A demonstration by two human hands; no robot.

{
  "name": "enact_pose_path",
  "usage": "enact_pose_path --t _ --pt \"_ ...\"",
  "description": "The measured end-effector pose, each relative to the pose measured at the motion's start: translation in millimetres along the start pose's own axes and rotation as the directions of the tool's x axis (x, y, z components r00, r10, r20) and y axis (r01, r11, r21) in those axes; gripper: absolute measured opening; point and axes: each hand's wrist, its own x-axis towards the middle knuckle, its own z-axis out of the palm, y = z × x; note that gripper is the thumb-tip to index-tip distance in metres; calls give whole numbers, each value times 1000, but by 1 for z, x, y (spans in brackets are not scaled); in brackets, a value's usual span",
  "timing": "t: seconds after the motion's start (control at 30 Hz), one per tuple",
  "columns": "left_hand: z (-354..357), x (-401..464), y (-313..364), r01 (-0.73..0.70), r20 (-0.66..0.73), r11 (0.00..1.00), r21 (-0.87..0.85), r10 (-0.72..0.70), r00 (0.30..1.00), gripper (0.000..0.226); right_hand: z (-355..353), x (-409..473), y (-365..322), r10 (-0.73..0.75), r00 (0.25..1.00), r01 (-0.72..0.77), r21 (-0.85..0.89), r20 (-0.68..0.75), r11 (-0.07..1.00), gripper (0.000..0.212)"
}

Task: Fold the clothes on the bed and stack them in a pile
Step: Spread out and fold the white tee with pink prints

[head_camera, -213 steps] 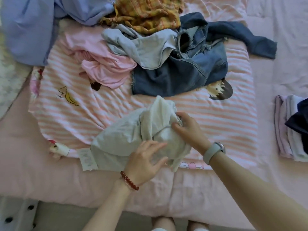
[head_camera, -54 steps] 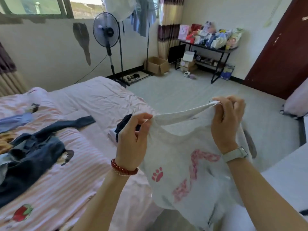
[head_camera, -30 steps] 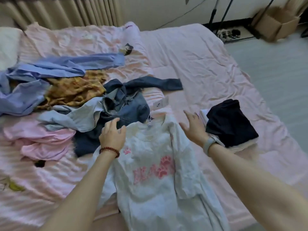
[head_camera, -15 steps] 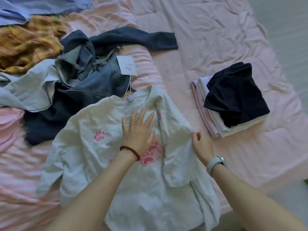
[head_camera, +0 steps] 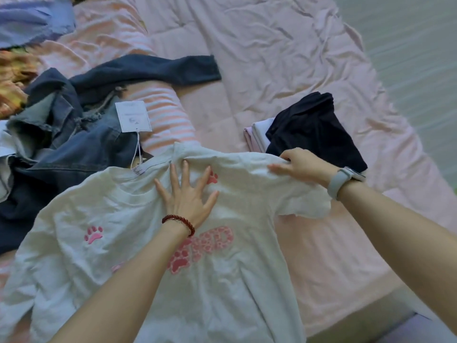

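A white T-shirt (head_camera: 118,243) with pink paw prints lies spread face up on the pink bed (head_camera: 284,58). My left hand (head_camera: 186,194) presses flat on its chest just below the collar, fingers spread. My right hand (head_camera: 299,164) pinches the shirt's right shoulder and holds the sleeve out toward the right. A paper price tag (head_camera: 133,116) on a string hangs from the collar. The pile of folded clothes (head_camera: 311,127), dark garment on top, sits just beyond my right hand.
Unfolded clothes lie heaped at the left: a denim jacket (head_camera: 81,134), a yellow plaid piece (head_camera: 11,80) and a light blue shirt (head_camera: 32,23). A pink-striped blanket (head_camera: 168,122) lies under them. The bed's edge runs along the right, floor (head_camera: 415,45) beyond.
My right hand has unfolded the doubled-over right sleeve and drawn the shoulder out to the right. My left hand has slid up toward the collar. The view has moved closer.
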Motion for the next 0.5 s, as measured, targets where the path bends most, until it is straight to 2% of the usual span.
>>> enact_pose_path --t 0.1,0.2,0.3,0.37,0.43,0.5 --pt "-1 7 7 10 0 1000 10 -10 1000 61 -4 -8 14 24 962 -76 184 273 980 43" --pt "-7 18 12 27 12 999 -20 -27 1000 60 -14 -16 29 1 930 -103 260 366 960 22" --pt "-16 26 16 -70 -143 993 -91 57 988 52 -29 -21 40 -4 952 -112 362 305 925 6" --pt "-26 42 20 -161 -255 976 -144 120 959 41 -35 -21 45 15 978 -83 324 206 942 8" --pt "-39 70 23 -166 -183 968 -191 131 974 40 -36 -20 46 56 994 -78 261 93 962 15" --pt "-49 96 26 -137 8 982 -128 140 990 45 -36 -18 45 97 995 -95 181 0 979 22"
